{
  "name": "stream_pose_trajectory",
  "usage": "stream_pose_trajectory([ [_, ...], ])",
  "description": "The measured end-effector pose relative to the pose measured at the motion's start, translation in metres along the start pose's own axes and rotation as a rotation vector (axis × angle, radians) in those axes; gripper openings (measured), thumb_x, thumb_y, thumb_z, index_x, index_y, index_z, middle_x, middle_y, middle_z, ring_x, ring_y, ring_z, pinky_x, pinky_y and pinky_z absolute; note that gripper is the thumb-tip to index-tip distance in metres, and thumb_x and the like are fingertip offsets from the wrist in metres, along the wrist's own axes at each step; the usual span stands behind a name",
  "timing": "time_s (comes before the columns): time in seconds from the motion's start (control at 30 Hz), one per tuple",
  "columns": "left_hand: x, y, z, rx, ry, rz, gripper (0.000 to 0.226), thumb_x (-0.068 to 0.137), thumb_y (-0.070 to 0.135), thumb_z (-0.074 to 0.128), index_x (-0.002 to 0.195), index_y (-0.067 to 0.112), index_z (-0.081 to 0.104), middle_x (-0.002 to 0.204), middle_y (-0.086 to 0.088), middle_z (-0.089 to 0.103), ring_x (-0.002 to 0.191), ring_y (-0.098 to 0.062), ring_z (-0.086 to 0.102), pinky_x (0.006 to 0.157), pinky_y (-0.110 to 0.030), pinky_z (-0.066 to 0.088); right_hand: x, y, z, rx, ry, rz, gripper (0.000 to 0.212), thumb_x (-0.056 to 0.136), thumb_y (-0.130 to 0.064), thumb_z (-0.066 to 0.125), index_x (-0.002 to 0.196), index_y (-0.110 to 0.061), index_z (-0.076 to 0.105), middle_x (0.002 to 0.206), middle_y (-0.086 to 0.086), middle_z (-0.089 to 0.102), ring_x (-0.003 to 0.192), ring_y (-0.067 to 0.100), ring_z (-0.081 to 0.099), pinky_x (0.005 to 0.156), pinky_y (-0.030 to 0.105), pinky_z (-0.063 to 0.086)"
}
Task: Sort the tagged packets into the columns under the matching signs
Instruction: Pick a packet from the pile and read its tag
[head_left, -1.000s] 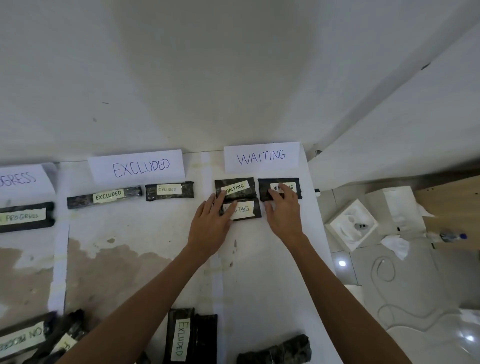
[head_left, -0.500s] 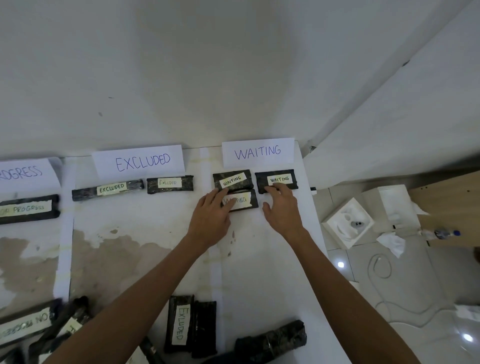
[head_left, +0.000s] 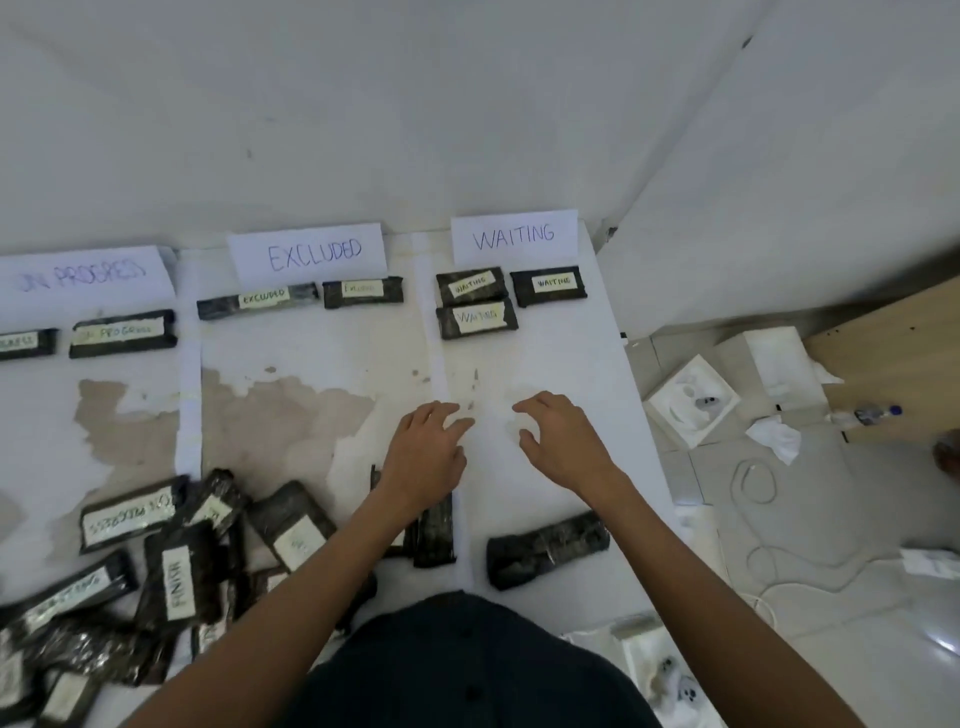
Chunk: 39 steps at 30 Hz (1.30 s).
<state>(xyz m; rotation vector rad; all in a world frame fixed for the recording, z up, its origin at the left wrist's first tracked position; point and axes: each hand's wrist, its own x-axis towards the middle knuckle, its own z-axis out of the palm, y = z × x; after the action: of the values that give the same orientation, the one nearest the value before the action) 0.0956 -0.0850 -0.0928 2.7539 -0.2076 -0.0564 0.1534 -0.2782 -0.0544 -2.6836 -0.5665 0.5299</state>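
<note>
A heap of unsorted packets (head_left: 171, 561) lies nearest, beyond it the left hand (head_left: 423, 457) and right hand (head_left: 563, 441) hover empty with fingers spread, and farthest three tagged packets (head_left: 475, 317) sit under the WAITING sign (head_left: 514, 236).

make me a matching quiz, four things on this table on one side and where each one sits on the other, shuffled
Things:
1. WAITING sign
2. FINISH packet
3. EXCLUDED sign
4. untagged packet

Places:
A. in the pile at lower left
B. far edge, rightmost column
C. alone, near edge under the right arm
D. far edge, middle column

Pairs: 1-B, 2-A, 3-D, 4-C
</note>
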Motion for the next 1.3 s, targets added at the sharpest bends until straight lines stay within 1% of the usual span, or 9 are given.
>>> stream_pose_trajectory([
  [0.2, -0.049, 0.005, 0.015, -0.065, -0.094, -0.024, 0.038, 0.072, 0.010, 0.068, 0.110, 0.012, 0.067, 0.116, -0.013, 0.064, 0.108, -0.035, 0.059, 0.084, -0.046, 0.051, -0.051, 0.001, 0.026, -0.066, -0.312, 0.008, 0.048, 0.086, -0.018, 0.059, 0.133, -0.019, 0.049, 0.131, 0.003, 0.051, 0.120, 0.023, 0.045, 0.099, 0.032, 0.038],
  [0.33, -0.077, 0.008, 0.022, -0.087, -0.130, -0.014, 0.034, 0.081, 0.014, 0.061, 0.115, 0.012, 0.064, 0.120, -0.012, 0.061, 0.113, -0.032, 0.055, 0.090, -0.044, 0.047, -0.085, 0.000, 0.052, -0.299, -0.437, -0.103, 0.068, 0.073, -0.025, 0.072, 0.135, -0.023, 0.044, 0.131, 0.004, 0.043, 0.117, 0.026, 0.042, 0.096, 0.036, 0.037],
  [0.47, -0.094, 0.007, 0.023, -0.112, -0.173, -0.020, 0.037, 0.086, 0.017, 0.055, 0.123, 0.014, 0.059, 0.128, -0.009, 0.056, 0.122, -0.028, 0.048, 0.097, -0.042, 0.043, -0.103, 0.001, 0.081, -0.545, -0.281, -0.182, 0.061, 0.053, -0.017, 0.083, 0.110, -0.020, 0.061, 0.105, 0.007, 0.057, 0.090, 0.027, 0.054, 0.073, 0.036, 0.047],
  [0.57, -0.102, 0.007, 0.022, -0.159, -0.188, -0.021, 0.039, 0.086, 0.018, 0.054, 0.124, 0.015, 0.057, 0.128, -0.006, 0.055, 0.121, -0.026, 0.047, 0.098, -0.043, 0.044, -0.107, -0.002, 0.086, -0.542, -0.143, -0.227, 0.056, 0.045, -0.014, 0.084, 0.097, -0.018, 0.064, 0.091, 0.005, 0.062, 0.078, 0.025, 0.057, 0.060, 0.036, 0.048],
  [0.67, -0.106, 0.007, 0.020, -0.253, -0.186, -0.069, 0.040, 0.086, 0.017, 0.054, 0.126, 0.014, 0.057, 0.126, -0.006, 0.055, 0.116, -0.025, 0.049, 0.096, -0.040, 0.045, -0.110, -0.013, 0.067, -0.247, -0.036, -0.206, 0.053, 0.065, -0.008, 0.072, 0.115, -0.014, 0.056, 0.111, 0.007, 0.058, 0.099, 0.026, 0.054, 0.075, 0.039, 0.049],
  [0.8, -0.104, 0.013, 0.011, -0.486, -0.259, -0.231, 0.041, 0.089, 0.016, 0.053, 0.130, 0.014, 0.053, 0.129, -0.005, 0.053, 0.116, -0.020, 0.049, 0.099, -0.034, 0.043, -0.122, -0.025, 0.024, 0.493, 0.061, -0.046, 0.060, 0.072, -0.002, 0.067, 0.126, -0.018, 0.048, 0.122, 0.000, 0.054, 0.111, 0.014, 0.053, 0.092, 0.024, 0.048],
  [0.93, -0.092, 0.036, -0.011, -1.056, -0.363, -0.612, 0.034, 0.096, 0.027, 0.048, 0.129, 0.020, 0.050, 0.120, -0.003, 0.060, 0.103, -0.020, 0.062, 0.082, -0.031, 0.052, -0.133, -0.028, -0.002, 1.030, 0.084, 0.049, 0.057, 0.072, 0.018, 0.061, 0.120, -0.011, 0.051, 0.124, 0.004, 0.061, 0.117, 0.016, 0.057, 0.090, 0.032, 0.054],
  [1.03, -0.087, 0.046, -0.022, -1.386, -0.400, -0.748, 0.025, 0.097, 0.024, 0.047, 0.122, 0.021, 0.052, 0.114, -0.006, 0.063, 0.092, -0.023, 0.069, 0.070, -0.034, 0.057, -0.134, -0.025, -0.001, 1.187, 0.077, 0.043, 0.052, 0.076, 0.025, 0.056, 0.119, -0.003, 0.048, 0.126, 0.011, 0.060, 0.120, 0.026, 0.055, 0.091, 0.043, 0.052],
  [1.3, -0.087, 0.038, -0.023, -1.409, -0.190, -0.750, 0.027, 0.093, 0.008, 0.053, 0.119, 0.014, 0.054, 0.111, -0.013, 0.060, 0.086, -0.021, 0.064, 0.061, -0.027, 0.057, -0.129, -0.022, 0.006, 1.314, 0.027, 0.213, 0.053, 0.078, 0.014, 0.064, 0.124, -0.009, 0.050, 0.121, 0.015, 0.062, 0.113, 0.028, 0.060, 0.089, 0.041, 0.054],
])
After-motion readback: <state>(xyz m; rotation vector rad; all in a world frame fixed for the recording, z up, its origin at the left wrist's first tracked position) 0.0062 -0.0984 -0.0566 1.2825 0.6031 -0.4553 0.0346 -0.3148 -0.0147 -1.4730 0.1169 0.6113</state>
